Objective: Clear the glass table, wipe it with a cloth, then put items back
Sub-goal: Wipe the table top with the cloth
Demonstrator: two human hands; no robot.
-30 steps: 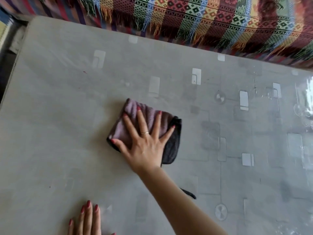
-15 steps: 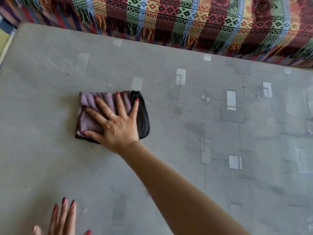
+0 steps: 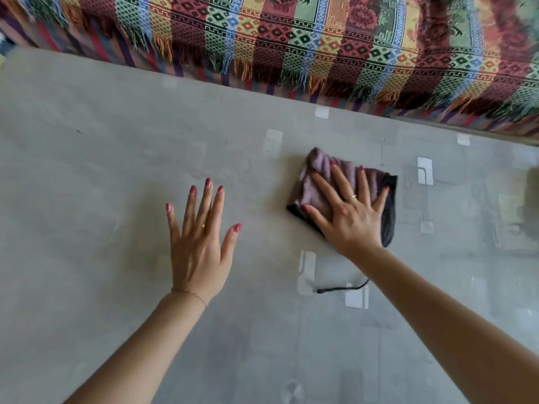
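Glass table: grey patterned top, bare of items where visible, so the wiping step appears under way. Folded purple cloth with dark edge: lies right of centre, near the far edge. Right hand: flat, fingers spread over the cloth, likely to spread pressure. Left hand: fingers straight and spread, holding nothing, over the glass, probably bracing. Fringed woven blanket: beyond the table.

Soft, even daylight fills the scene, and the glass table shows pale glare patches right of the right hand. Faint shadows lie under the left hand. Beyond both hands the woven throw smears with motion blur and bends at the wide-angle edges.
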